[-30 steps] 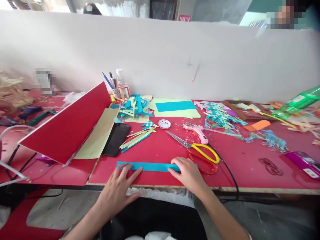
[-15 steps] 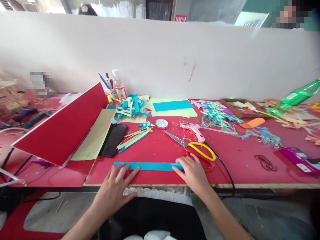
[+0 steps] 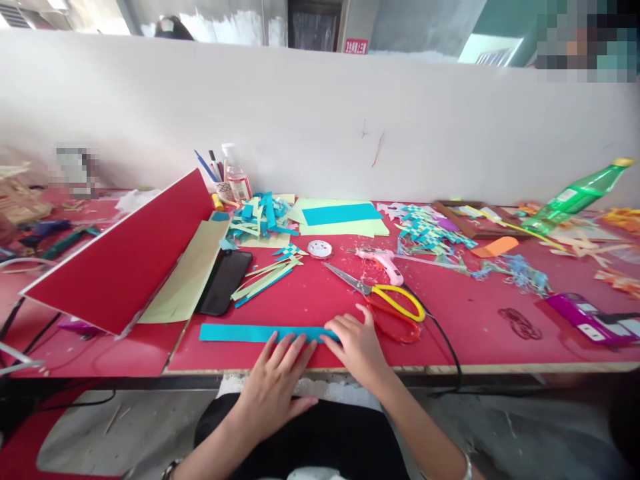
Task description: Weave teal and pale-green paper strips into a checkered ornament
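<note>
A folded-looking blue paper strip [image 3: 233, 333] lies flat along the front of the red table. My left hand [image 3: 275, 377] rests its spread fingertips on the strip's right half, thumb apart below the table edge. At the strip's right end, my right hand [image 3: 357, 347] pinches the paper between thumb and fingers; the very end is hidden under it. Scissors [image 3: 400, 303] with yellow and red handles lie just beyond my right hand, blades pointing up-left. Loose green and blue paper strips [image 3: 265, 283] lie past my left hand.
A black phone [image 3: 225, 283] lies at left beside a red board [image 3: 145, 257]. A pink glue gun [image 3: 383, 263] with a black cord lies behind the scissors. Cut paper scraps [image 3: 260, 217], light green sheets [image 3: 345, 227], a green bottle [image 3: 575, 200] and a purple device [image 3: 583, 320] stand around.
The blue strip has slid left along the table, and my right hand has moved left with it. My left hand has shifted right along the strip, closer to my right hand.
</note>
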Demonstrator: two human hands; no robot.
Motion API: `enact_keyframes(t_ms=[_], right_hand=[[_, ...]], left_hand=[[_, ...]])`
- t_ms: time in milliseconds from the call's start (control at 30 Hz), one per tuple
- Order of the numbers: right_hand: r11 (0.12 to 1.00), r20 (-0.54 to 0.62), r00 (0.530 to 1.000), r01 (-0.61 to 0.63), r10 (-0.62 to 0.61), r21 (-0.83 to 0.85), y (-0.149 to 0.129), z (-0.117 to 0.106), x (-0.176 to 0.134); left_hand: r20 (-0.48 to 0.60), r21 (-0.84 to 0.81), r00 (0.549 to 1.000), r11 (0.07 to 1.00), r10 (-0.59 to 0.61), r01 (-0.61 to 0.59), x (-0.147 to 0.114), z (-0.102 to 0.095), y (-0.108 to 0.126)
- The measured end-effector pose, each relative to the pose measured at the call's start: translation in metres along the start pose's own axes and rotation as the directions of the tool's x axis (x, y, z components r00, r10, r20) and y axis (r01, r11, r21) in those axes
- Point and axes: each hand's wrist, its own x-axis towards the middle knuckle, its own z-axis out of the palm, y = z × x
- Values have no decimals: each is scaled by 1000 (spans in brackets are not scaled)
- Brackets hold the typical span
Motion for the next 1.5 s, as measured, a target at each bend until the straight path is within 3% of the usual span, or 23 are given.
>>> enact_keyframes(t_ms=[133,333,700,867,1100,1367,1500], right_hand=[[998,-7,1000,-23,23,61,3,4,0],[1000,-7,1000,-25,25,14,18,1,-5],[1000,-19,1000,-7,7,-23,16,2,-4],[1000,-11,1000,-10,10,-15,15,0,-3],[1000,-24,1000,0,0,-4,15,0,-3],[1000,-8,1000,-4,4,-15,15,1,-3],[998,26,1000,4,-2,-62,14,-3,-3]], left_hand=[[87,-59,992,994,-88,93,5,-2,6],[87,-129,984,978,-155,166,8,-4,11],[105,-159,977,967,-185,200,9,-5,9],[76,-108,980,976,-183,191,-3,-6,-9],[1,-2,980,980,-197,197,-39,-7,-49],[48,7,986,987,-162,162,-63,-5,-79],[48,41,996,996,-77,75,-65,-5,-83]])
